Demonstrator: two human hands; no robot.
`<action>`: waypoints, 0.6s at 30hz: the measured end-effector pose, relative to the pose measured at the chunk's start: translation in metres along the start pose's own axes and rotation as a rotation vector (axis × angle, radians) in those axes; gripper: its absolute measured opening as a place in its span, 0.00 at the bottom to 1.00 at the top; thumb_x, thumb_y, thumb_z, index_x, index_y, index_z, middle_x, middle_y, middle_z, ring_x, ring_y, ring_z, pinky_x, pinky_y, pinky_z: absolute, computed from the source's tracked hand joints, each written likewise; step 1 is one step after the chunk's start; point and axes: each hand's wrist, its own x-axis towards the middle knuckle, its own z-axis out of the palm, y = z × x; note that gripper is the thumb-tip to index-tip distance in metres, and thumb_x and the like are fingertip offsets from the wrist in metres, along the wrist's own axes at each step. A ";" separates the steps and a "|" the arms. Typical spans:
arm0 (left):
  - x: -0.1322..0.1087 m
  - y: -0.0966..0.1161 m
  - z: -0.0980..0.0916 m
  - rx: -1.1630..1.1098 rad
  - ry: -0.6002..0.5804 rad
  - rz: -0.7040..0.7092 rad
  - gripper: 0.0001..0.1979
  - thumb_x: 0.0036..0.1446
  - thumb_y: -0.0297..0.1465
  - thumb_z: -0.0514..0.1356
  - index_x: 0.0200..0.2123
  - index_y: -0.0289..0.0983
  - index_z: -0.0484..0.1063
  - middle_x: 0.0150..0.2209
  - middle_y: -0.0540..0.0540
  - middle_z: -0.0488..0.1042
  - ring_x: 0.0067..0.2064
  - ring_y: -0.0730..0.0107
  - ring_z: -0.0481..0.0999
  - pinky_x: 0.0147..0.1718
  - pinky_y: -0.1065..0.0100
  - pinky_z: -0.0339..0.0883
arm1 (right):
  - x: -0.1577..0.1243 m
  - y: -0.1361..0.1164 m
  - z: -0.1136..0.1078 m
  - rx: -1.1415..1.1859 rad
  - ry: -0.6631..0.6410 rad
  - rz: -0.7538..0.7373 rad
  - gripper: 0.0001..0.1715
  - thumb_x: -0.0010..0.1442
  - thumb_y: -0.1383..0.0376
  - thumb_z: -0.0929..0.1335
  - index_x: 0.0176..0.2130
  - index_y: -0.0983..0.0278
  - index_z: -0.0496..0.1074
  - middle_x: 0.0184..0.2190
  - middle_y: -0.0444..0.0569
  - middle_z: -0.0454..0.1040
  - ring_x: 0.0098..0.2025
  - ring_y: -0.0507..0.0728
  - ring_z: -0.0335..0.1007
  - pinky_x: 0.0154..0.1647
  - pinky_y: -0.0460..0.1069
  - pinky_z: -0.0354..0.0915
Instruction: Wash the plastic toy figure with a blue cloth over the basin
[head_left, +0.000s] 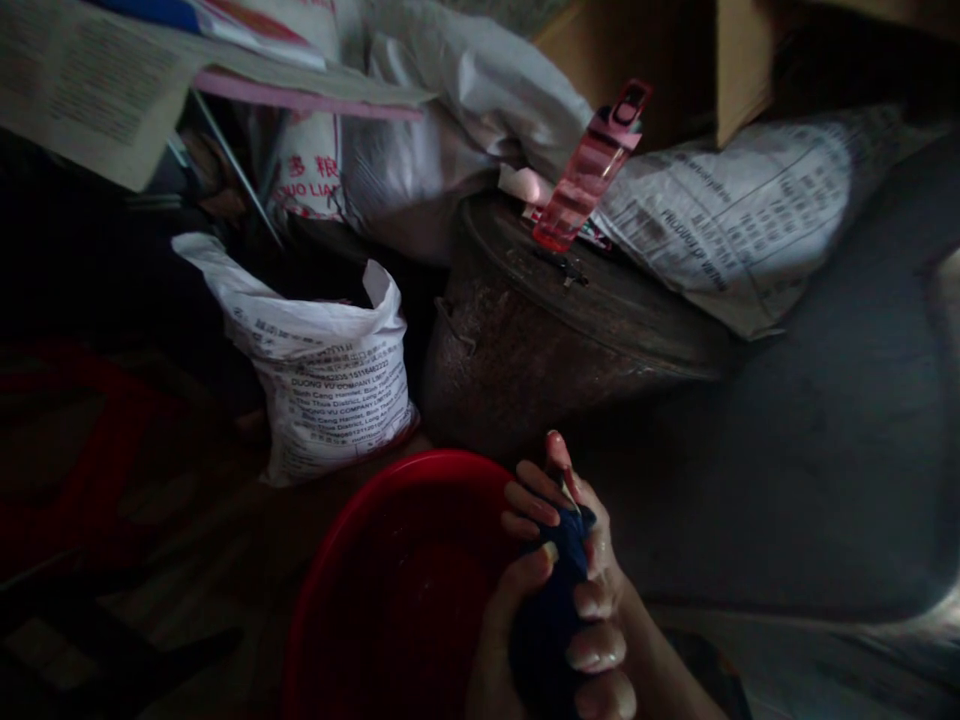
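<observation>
- Gripping the lower part of a dark blue bundle [544, 625], the left hand [508, 600] curls around it.
- The right hand [598, 530] folds round its upper end.
- The bundle is at the right side of a red basin [390, 525].
- Beyond: a white sack [337, 385], a dark drum [495, 360], a pink bottle [583, 182] on its lid.
</observation>
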 end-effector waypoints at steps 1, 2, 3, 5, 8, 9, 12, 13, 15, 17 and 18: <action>0.001 0.001 -0.002 0.001 -0.030 -0.048 0.19 0.48 0.42 0.73 0.34 0.37 0.70 0.22 0.58 0.62 0.18 0.85 0.55 0.16 0.78 0.44 | 0.002 -0.005 0.001 -0.027 -0.022 0.060 0.16 0.56 0.61 0.77 0.45 0.48 0.79 0.22 0.34 0.56 0.23 0.46 0.53 0.26 0.42 0.61; 0.001 0.001 -0.005 0.004 -0.053 -0.096 0.19 0.49 0.43 0.72 0.32 0.37 0.69 0.20 0.57 0.62 0.17 0.84 0.57 0.16 0.76 0.44 | 0.004 -0.010 0.003 -0.063 -0.032 0.107 0.17 0.56 0.62 0.78 0.46 0.49 0.79 0.22 0.33 0.56 0.23 0.46 0.54 0.26 0.42 0.62; 0.001 0.001 -0.008 0.014 -0.057 -0.130 0.19 0.50 0.44 0.71 0.31 0.38 0.69 0.19 0.57 0.64 0.17 0.83 0.58 0.16 0.76 0.44 | 0.006 -0.014 0.005 -0.103 -0.033 0.145 0.19 0.56 0.62 0.77 0.47 0.50 0.79 0.22 0.33 0.57 0.23 0.46 0.55 0.25 0.42 0.62; -0.001 0.001 -0.015 0.020 -0.012 -0.127 0.18 0.52 0.44 0.70 0.33 0.37 0.71 0.21 0.56 0.68 0.17 0.82 0.62 0.16 0.75 0.46 | 0.009 -0.019 0.010 -0.179 -0.016 0.206 0.19 0.56 0.62 0.77 0.49 0.52 0.79 0.21 0.34 0.60 0.22 0.46 0.59 0.25 0.43 0.64; -0.001 0.000 -0.028 0.037 0.100 -0.037 0.17 0.53 0.40 0.70 0.40 0.37 0.73 0.26 0.55 0.74 0.21 0.80 0.71 0.18 0.75 0.53 | 0.017 -0.025 0.017 -0.304 0.023 0.315 0.21 0.56 0.63 0.77 0.50 0.54 0.78 0.21 0.34 0.64 0.22 0.48 0.63 0.24 0.45 0.67; 0.000 0.001 -0.032 0.069 0.115 -0.019 0.16 0.53 0.40 0.69 0.40 0.37 0.73 0.25 0.55 0.74 0.21 0.78 0.73 0.18 0.75 0.55 | 0.020 -0.026 0.018 -0.357 0.023 0.358 0.22 0.56 0.62 0.77 0.51 0.56 0.78 0.20 0.34 0.65 0.21 0.48 0.64 0.24 0.45 0.67; 0.005 0.007 -0.044 0.185 0.131 -0.035 0.18 0.52 0.44 0.68 0.35 0.36 0.71 0.21 0.55 0.71 0.20 0.77 0.72 0.17 0.75 0.55 | 0.034 -0.027 0.018 -0.540 -0.020 0.481 0.26 0.57 0.60 0.75 0.55 0.60 0.76 0.17 0.36 0.68 0.20 0.49 0.65 0.23 0.45 0.67; 0.007 0.010 -0.049 0.205 0.152 -0.031 0.19 0.50 0.44 0.70 0.34 0.37 0.71 0.22 0.55 0.71 0.19 0.78 0.71 0.17 0.75 0.54 | 0.039 -0.027 0.017 -0.597 -0.042 0.508 0.26 0.58 0.60 0.75 0.55 0.61 0.76 0.17 0.37 0.69 0.19 0.49 0.64 0.23 0.45 0.66; 0.011 0.014 -0.056 0.223 0.224 -0.003 0.22 0.46 0.43 0.73 0.34 0.38 0.69 0.23 0.57 0.71 0.18 0.81 0.67 0.16 0.75 0.52 | 0.047 -0.023 0.012 -0.715 -0.076 0.535 0.23 0.59 0.59 0.73 0.53 0.62 0.78 0.17 0.38 0.70 0.19 0.48 0.64 0.21 0.43 0.62; 0.013 0.016 -0.064 0.244 0.320 0.043 0.23 0.43 0.43 0.74 0.35 0.38 0.67 0.23 0.58 0.70 0.18 0.82 0.65 0.16 0.75 0.52 | 0.055 -0.018 0.006 -0.818 -0.102 0.550 0.19 0.60 0.60 0.72 0.50 0.63 0.80 0.17 0.37 0.69 0.20 0.47 0.63 0.20 0.42 0.59; 0.014 0.017 -0.068 0.260 0.371 0.064 0.24 0.43 0.43 0.74 0.35 0.39 0.67 0.23 0.59 0.70 0.18 0.82 0.65 0.16 0.75 0.51 | 0.058 -0.014 0.003 -0.861 -0.116 0.557 0.17 0.60 0.61 0.71 0.48 0.63 0.81 0.18 0.37 0.69 0.20 0.47 0.63 0.20 0.42 0.58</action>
